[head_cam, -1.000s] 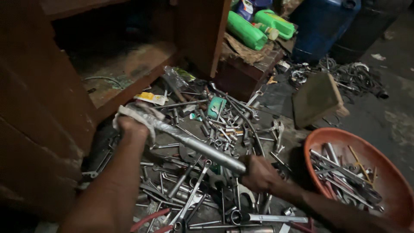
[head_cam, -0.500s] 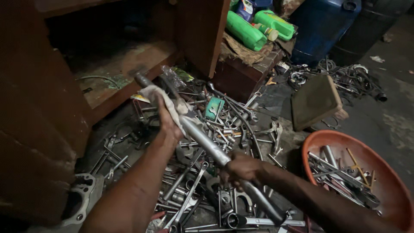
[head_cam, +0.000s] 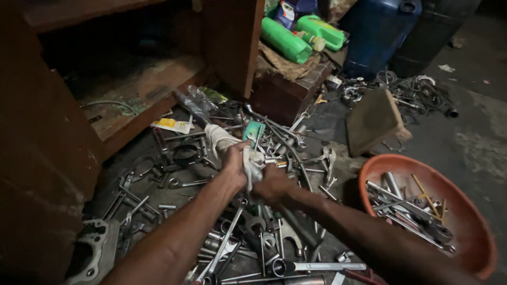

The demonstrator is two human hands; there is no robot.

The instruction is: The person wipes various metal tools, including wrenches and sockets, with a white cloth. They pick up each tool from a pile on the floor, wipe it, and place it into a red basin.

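Observation:
My left hand (head_cam: 234,164) and my right hand (head_cam: 272,184) meet over a heap of wrenches and spanners (head_cam: 248,232) on the dark floor. Both grip a long grey metal bar (head_cam: 191,108) that slants up to the left toward the wooden cabinet. A white rag (head_cam: 222,140) is wrapped round the bar under my left hand. The part of the bar between my hands is hidden by the rag and my fingers.
An orange basin (head_cam: 478,248) with several metal tools sits at the right. A brown wooden cabinet (head_cam: 232,47) stands at the back left, green bottles (head_cam: 288,39) and a blue jerrycan (head_cam: 377,31) behind. A wooden block (head_cam: 372,121) and a grey metal casting (head_cam: 92,253) lie nearby.
My left hand slid down the bar with the rag and now meets my right hand. The bar's far end has swung toward the cabinet.

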